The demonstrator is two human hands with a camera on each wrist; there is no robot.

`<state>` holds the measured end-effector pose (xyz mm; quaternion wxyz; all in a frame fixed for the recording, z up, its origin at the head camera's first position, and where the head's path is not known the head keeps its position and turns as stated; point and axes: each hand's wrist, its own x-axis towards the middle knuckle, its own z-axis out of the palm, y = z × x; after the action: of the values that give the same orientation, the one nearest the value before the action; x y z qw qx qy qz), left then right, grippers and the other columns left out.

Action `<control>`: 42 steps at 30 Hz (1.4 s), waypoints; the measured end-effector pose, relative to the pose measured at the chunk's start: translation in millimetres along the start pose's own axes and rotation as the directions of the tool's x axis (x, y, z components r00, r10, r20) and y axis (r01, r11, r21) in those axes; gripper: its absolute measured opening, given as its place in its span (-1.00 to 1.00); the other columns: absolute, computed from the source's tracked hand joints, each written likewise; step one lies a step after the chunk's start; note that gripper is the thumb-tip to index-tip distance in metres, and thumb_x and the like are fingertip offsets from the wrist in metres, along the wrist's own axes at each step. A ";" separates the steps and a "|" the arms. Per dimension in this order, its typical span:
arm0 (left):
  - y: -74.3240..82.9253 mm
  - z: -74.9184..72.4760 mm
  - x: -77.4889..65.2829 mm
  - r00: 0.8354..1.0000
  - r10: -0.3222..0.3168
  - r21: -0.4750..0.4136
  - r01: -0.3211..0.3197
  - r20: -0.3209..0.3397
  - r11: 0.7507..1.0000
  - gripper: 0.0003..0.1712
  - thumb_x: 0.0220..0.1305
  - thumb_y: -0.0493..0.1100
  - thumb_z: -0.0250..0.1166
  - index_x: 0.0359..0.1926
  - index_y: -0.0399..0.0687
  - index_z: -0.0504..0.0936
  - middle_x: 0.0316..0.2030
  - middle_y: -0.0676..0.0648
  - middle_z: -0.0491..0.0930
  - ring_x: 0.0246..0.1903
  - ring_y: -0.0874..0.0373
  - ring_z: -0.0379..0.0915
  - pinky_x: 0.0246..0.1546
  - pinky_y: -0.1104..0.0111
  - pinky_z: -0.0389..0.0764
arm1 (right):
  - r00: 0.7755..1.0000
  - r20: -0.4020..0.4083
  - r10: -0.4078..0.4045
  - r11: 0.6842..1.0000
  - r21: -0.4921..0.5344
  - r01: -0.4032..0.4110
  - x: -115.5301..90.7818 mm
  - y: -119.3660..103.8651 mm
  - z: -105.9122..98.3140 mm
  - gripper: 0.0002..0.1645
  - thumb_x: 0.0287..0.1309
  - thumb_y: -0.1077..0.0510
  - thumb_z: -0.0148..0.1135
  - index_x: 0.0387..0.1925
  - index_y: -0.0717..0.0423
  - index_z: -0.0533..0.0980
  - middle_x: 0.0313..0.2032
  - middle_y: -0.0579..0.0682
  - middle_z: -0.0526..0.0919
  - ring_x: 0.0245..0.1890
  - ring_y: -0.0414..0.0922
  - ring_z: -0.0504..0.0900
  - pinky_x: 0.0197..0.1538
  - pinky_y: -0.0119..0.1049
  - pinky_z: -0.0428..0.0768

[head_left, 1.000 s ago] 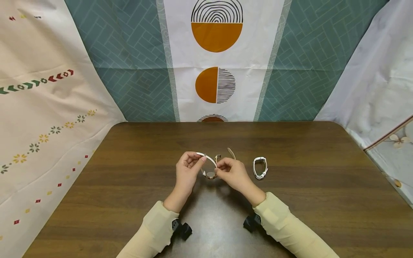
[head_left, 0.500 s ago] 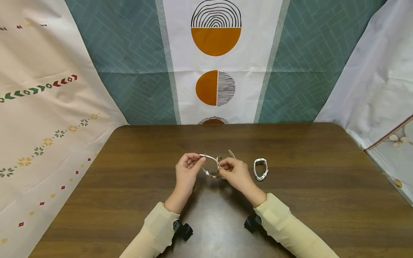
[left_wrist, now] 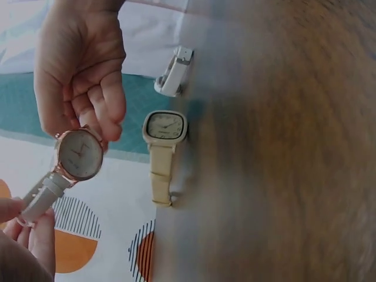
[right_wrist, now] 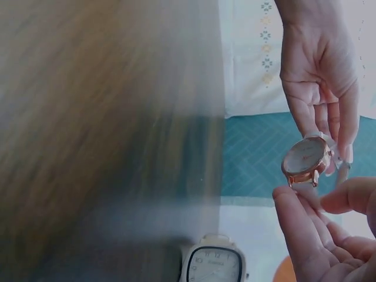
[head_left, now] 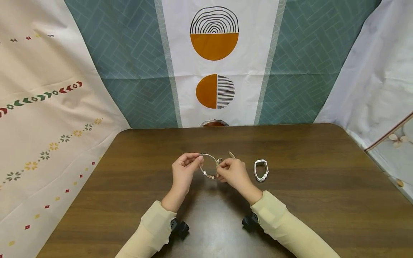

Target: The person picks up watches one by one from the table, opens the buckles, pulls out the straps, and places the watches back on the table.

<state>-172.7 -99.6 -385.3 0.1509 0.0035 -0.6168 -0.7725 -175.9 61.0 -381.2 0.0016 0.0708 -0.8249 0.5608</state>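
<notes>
A round-faced wristwatch (left_wrist: 81,154) with a rose-gold case and white strap hangs above the table between both hands. My left hand (head_left: 184,171) pinches its strap near the buckle end, seen at lower left in the left wrist view. Between thumb and fingers, my right hand (head_left: 235,172) holds the strap on the other side, close to the case. In the head view the strap forms a loop, with the case low and edge-on. A cream watch with a squarish face (left_wrist: 165,126) rests on the table just beyond my right hand, which partly hides it in the head view.
Another white watch (head_left: 261,170), its strap closed in a loop, lies to the right of my right hand. The brown wooden table (head_left: 129,200) reaches back to a teal and white patterned cloth (head_left: 138,89). Light cloths hang on both sides.
Held in both hands, the round watch has turned so its face no longer shows in the head view. My left hand has shifted slightly left. The two other watches stay in place.
</notes>
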 end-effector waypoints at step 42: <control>-9.2 -36.0 32.9 0.946 -0.306 0.367 0.323 -0.106 0.872 -0.79 0.11 -0.37 0.33 -0.25 -0.48 0.64 -0.55 0.01 0.63 -0.57 0.26 0.54 -0.47 0.38 0.65 | 0.951 0.230 0.206 0.966 -0.202 -0.161 33.2 -6.6 41.9 -0.68 0.13 0.28 0.21 -0.70 0.31 0.54 -0.72 0.12 0.63 -0.76 -0.12 0.61 -0.64 -0.32 0.60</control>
<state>-199.4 -139.9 -396.7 0.0334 0.1501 -0.7420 -0.6525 -204.8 16.0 -387.9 -0.1480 0.0629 -0.8690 0.4680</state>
